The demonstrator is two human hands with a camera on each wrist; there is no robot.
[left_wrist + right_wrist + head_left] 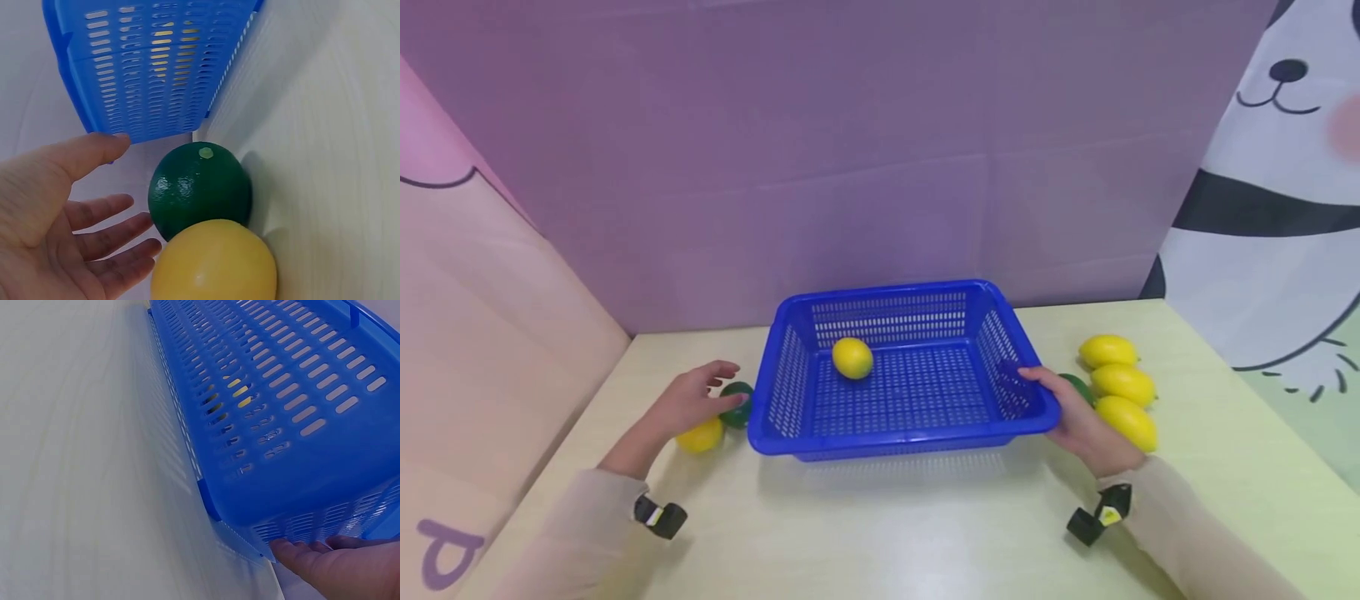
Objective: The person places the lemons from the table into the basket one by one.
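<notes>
A blue plastic basket (895,437) with slotted walls is at the middle of the table, one lemon (852,358) inside. My right hand (1086,425) grips its right rim, thumb over the edge and fingers against the outer side wall. To the basket's left, my left hand (688,400) is spread, holding nothing. Its fingers reach towards a dark green round fruit (199,187) and a yellow fruit (215,265) touching it; whether the fingertips touch either is unclear. The left thumb is close to the basket's outer wall in the left wrist view.
On the right lie three lemons (1123,385) in a row, with another green fruit (1075,387) partly hidden behind my right hand. The pale table (880,533) meets a purple cloth backdrop (880,167). Printed panels stand at both sides.
</notes>
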